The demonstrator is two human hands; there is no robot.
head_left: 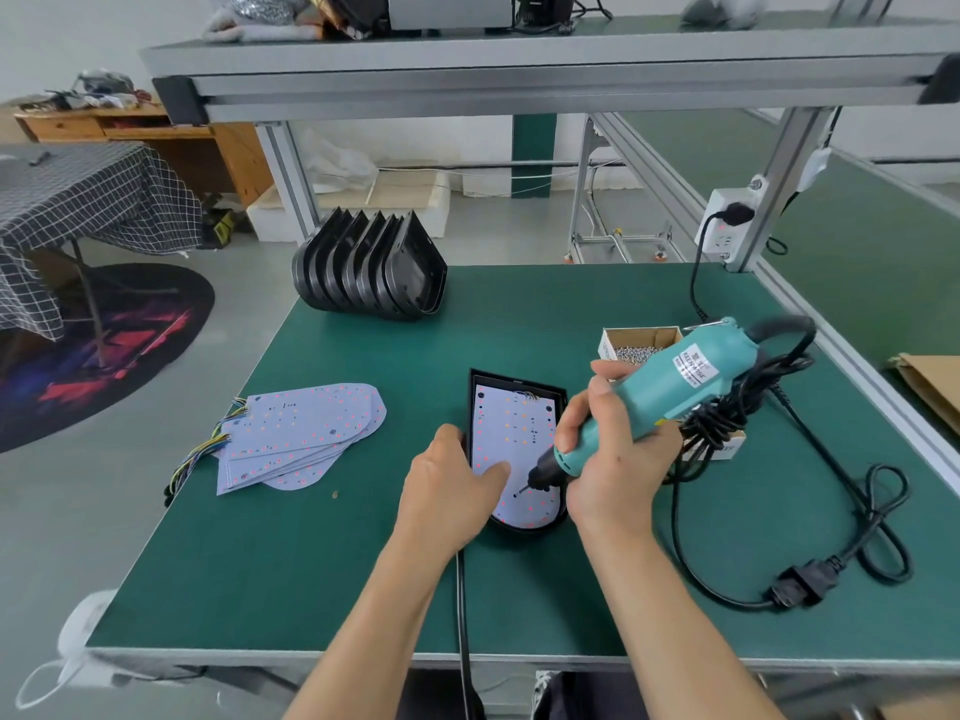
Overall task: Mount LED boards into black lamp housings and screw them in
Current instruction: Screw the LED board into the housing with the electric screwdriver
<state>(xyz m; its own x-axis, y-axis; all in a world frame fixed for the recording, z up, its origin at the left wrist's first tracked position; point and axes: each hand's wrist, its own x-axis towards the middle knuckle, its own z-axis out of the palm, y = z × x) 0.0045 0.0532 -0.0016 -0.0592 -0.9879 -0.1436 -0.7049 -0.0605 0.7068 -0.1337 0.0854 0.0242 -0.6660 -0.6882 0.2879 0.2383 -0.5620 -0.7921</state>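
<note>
Spare boards (304, 439): pale fanned stack, wires at left.
Left hand (449, 483): fingers flat, pressing LED board (511, 444).
Lamp housing (514, 449): black, mid-table, holding the pale dotted board.
Right hand (610, 454): gripping teal screwdriver (670, 394), bit on board.

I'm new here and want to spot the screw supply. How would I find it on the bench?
Start at the green bench top and look to its right side, behind the teal screwdriver. The small open cardboard box there is the only container heaped with silvery screws.

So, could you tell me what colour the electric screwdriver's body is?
Teal, on the electric screwdriver; head view.
</note>
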